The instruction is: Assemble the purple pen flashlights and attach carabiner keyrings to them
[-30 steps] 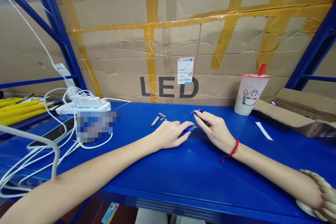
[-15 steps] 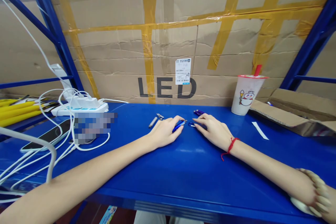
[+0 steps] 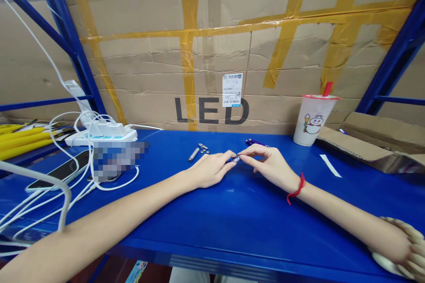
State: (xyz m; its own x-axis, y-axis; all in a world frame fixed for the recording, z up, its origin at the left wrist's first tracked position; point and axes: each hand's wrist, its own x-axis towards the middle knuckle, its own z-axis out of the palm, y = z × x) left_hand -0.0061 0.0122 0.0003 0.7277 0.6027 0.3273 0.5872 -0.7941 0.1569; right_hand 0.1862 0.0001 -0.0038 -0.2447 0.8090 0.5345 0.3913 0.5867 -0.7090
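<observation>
My left hand (image 3: 212, 169) pinches a small blue pen-like tube with a silvery end (image 3: 236, 159), mostly hidden by the fingers. From the right, my right hand (image 3: 265, 161) meets it, thumb and fingertips closed at the tube's silvery end; whether they hold a separate small part is hidden. A loose silver tube (image 3: 194, 154) lies beyond my left hand. Beside it are a small silver clasp (image 3: 202, 146) and several small round button-like pieces (image 3: 205, 151). Behind my right fingers rests a dark blue-purple tube (image 3: 252, 142), partly covered.
White cables run from a power strip (image 3: 102, 137) past a phone (image 3: 63, 170) on the left. A lidded drink cup (image 3: 314, 121), a white paper strip (image 3: 330, 166) and an open cardboard box (image 3: 365, 146) occupy the right. A large taped carton (image 3: 149, 70) walls the back.
My right hand has come left from the table, its fingertips now closed against the tube's end. My left hand stays nearly in place. The small round pieces show more clearly.
</observation>
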